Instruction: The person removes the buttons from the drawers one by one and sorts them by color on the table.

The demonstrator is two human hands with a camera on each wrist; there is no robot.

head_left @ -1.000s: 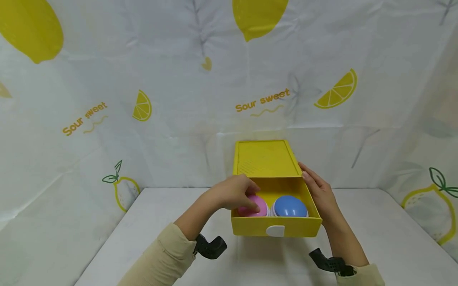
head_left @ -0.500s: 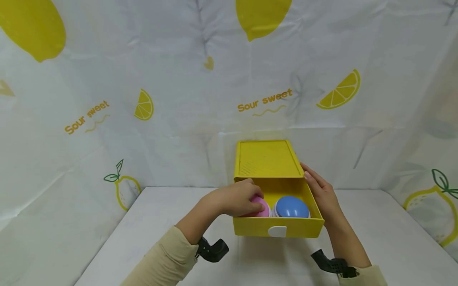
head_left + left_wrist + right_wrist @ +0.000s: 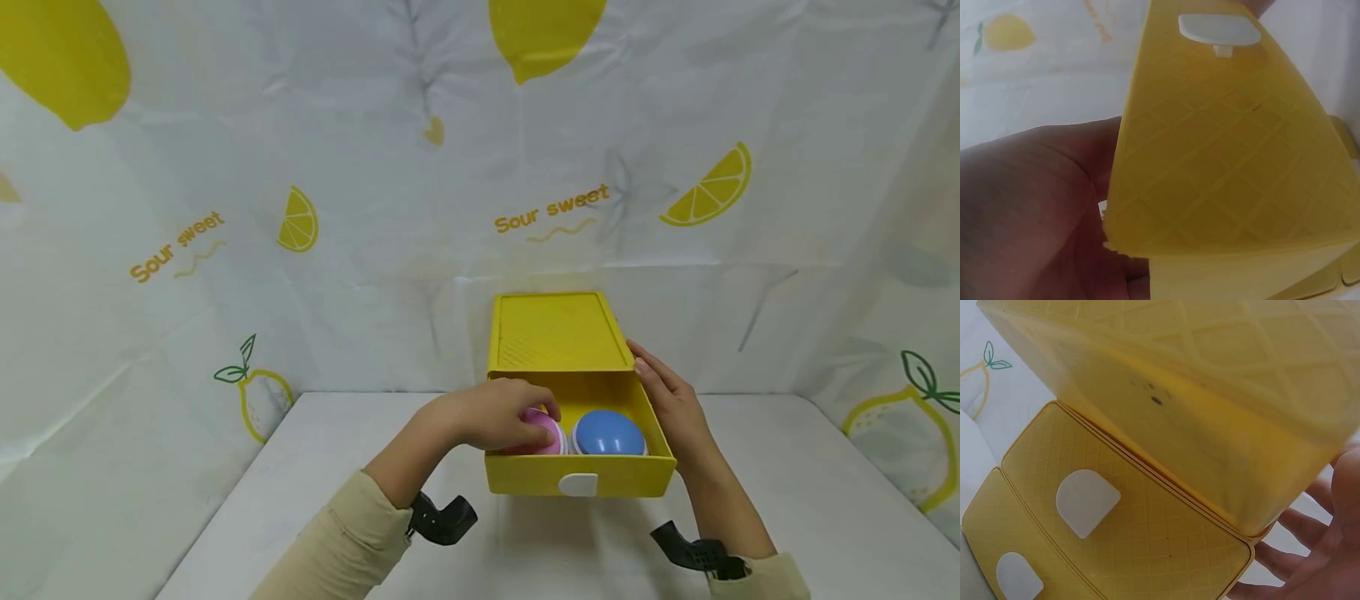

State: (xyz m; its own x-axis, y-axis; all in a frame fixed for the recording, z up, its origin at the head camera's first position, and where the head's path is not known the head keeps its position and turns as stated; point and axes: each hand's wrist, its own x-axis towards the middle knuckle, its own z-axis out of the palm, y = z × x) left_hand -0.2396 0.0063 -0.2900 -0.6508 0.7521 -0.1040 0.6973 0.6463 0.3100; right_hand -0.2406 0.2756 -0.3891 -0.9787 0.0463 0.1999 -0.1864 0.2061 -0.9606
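Note:
A yellow drawer [image 3: 517, 477] with a white pull [image 3: 577, 484] stands pulled out of a yellow cabinet [image 3: 558, 329]. Inside it lie two round domed things with white rims, a pink one [image 3: 534, 418] on the left and a blue one [image 3: 610, 433] on the right. My left hand [image 3: 495, 412] reaches over the drawer's left wall and grips the pink one, thumb in front and fingers curled behind. In the left wrist view the drawer front [image 3: 1229, 150] hides those fingertips. My right hand [image 3: 675, 408] rests along the cabinet's right side with fingers extended.
Beneath the pulled-out drawer, the right wrist view shows closed drawer fronts [image 3: 1141, 512] with white pulls [image 3: 1088, 500]. The cabinet stands at the back of a white table [image 3: 375, 467], close to a lemon-print cloth [image 3: 420, 317].
My left hand has shifted slightly lower and closer over the pink round thing, its fingers curling round the far side. The right hand, drawer and blue round thing stay put.

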